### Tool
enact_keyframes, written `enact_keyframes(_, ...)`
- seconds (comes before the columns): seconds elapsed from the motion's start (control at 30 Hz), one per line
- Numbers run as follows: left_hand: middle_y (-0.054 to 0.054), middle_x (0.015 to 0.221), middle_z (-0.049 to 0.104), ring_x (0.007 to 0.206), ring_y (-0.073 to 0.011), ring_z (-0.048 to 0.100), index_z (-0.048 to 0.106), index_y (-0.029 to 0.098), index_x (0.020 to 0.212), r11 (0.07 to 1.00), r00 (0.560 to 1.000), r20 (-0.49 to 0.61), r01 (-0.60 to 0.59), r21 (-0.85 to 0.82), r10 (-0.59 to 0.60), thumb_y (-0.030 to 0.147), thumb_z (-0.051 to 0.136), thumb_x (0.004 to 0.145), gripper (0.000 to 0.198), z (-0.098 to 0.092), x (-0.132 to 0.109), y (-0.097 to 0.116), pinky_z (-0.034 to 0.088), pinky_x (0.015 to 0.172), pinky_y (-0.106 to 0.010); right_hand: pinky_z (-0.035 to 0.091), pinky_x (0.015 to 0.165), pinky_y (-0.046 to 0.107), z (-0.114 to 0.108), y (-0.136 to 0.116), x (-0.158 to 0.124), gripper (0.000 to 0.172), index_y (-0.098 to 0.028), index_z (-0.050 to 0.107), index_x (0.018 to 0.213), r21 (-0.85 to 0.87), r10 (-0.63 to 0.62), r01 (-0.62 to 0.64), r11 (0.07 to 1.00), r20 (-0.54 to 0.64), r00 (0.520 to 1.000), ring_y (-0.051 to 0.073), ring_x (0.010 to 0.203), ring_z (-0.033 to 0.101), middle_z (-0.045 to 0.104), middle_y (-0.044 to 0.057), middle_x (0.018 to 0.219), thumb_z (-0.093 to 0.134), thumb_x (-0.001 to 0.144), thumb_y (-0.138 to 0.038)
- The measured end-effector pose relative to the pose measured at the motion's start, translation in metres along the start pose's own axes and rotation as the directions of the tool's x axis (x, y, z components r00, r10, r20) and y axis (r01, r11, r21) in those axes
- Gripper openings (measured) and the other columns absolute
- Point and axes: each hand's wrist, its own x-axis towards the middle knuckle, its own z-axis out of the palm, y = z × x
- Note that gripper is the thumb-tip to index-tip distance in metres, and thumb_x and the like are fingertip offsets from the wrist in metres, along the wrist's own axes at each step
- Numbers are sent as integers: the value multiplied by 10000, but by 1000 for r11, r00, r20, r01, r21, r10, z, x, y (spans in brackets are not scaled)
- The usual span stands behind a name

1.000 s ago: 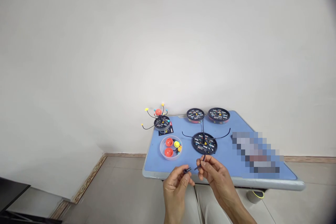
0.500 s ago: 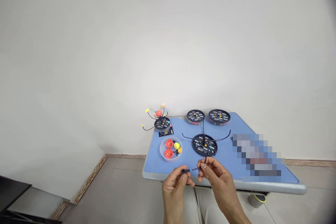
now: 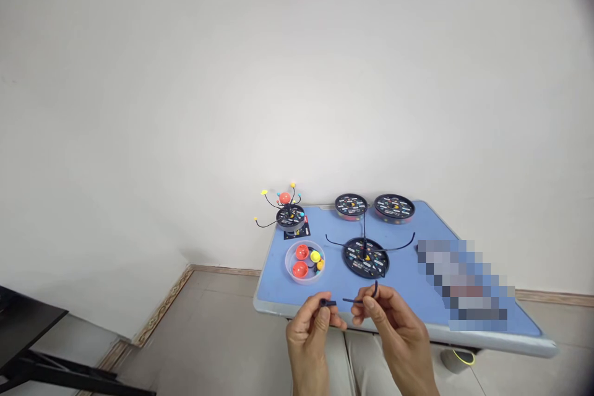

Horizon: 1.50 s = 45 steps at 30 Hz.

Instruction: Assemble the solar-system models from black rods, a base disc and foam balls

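Note:
Near the front edge of the blue table, my left hand (image 3: 312, 328) pinches a short black connector (image 3: 328, 303) with a round end. My right hand (image 3: 392, 328) is closed on a thin curved black rod (image 3: 353, 301), its straight end aimed at the connector with a small gap between them. Beyond my hands stands a round black base (image 3: 357, 267) with printed labels, a central post and several curved black arms. Left of it, a clear round tub (image 3: 288, 272) holds two red half-balls (image 3: 300, 270), a yellow ball (image 3: 315, 257) and other small parts.
A finished-looking planet model (image 3: 290, 218) stands at the table's back left on a dark card (image 3: 302, 232). Two round lidded boxes (image 3: 351, 205) sit at the back. A blurred-out item (image 3: 464, 284) lies on the right of the blue table (image 3: 271, 291). A wall rises behind.
My right hand has shifted slightly right, widening the gap between rod and connector; the rod's curved end shows more. The view has turned a little. Both hands keep their grip.

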Motion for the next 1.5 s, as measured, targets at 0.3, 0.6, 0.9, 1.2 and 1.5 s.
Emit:
enact_keyframes(0.3, -56, 719, 709, 609, -136, 620, 801, 157, 907, 993, 997, -37, 58, -98, -62, 415, 882, 638, 382, 12, 0, 6, 562, 635, -277, 525, 478, 193, 0, 22, -9, 36, -235, 674, 844, -226, -301, 276, 934, -84, 950, 112, 482, 623, 684, -11, 687, 661, 861, -264)
enact_keyframes(0.6, -120, 988, 742, 639, -134, 649, 780, 169, 899, 991, 1000, 16, 23, -133, -21, 405, 823, 730, 293, 17, -1, 11, 572, 675, -295, 476, 434, 191, 0, 12, -6, 119, -225, 649, 772, -210, -184, 170, 963, -46, 982, 98, 421, 548, 624, -31, 598, 655, 860, -305)
enact_keyframes(0.9, -67, 772, 707, 615, -158, 662, 765, 148, 868, 980, 994, 84, 86, -182, -72, 366, 825, 730, 265, 25, -3, 12, 575, 657, -308, 485, 418, 214, -2, 5, -1, 197, -207, 688, 790, -80, 39, -33, 996, 76, 996, 124, 423, 557, 631, -16, 582, 716, 790, -402)
enact_keyframes(1.2, -69, 822, 717, 643, -154, 650, 788, 170, 876, 989, 990, 114, 98, -111, -86, 404, 829, 718, 286, 22, -2, 14, 550, 675, -293, 409, 415, 203, -9, 1, 0, 313, -212, 635, 656, -306, -152, 207, 929, 194, 969, 112, 428, 493, 552, -29, 531, 562, 919, -366)
enact_keyframes(1.5, -27, 685, 668, 660, -152, 603, 789, 175, 906, 998, 998, 47, 53, -35, -51, 432, 837, 700, 333, 18, -3, 12, 511, 698, -271, 464, 512, 215, -6, -10, -9, 125, -230, 603, 814, -440, -458, 498, 747, 202, 865, 133, 527, 594, 618, -11, 644, 565, 911, -163)
